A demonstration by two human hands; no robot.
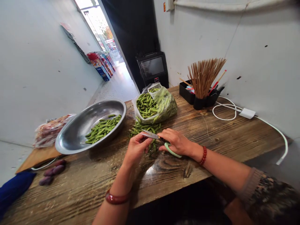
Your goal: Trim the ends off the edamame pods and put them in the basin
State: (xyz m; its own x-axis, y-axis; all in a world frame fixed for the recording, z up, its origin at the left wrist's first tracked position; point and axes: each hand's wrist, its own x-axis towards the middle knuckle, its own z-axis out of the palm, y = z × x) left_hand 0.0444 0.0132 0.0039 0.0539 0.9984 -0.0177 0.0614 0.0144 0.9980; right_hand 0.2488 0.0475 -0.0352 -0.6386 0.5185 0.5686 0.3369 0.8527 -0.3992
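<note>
My right hand [174, 142] is closed round a pair of scissors [172, 150] with pale green handles. Their blades point left and lie parted at the fingertips of my left hand [138, 147]. That hand is pinched, and whatever is between its fingers is too hidden to make out. Just beyond both hands, loose green edamame pods [150, 127] lie on the table, with trimmed bits [153, 148] beneath the scissors. Behind them stands an open clear plastic bag [167, 104] full of pods. To the left, a wide metal basin [72, 131] holds more pods [103, 128].
Black holders [200, 103] with many thin brown sticks [205, 78] stand at the back right, beside a white cable with an adapter [247, 113]. Several dark red oval things [52, 172] lie front left. A bagged bundle [52, 129] sits behind the basin on the wooden table [93, 184].
</note>
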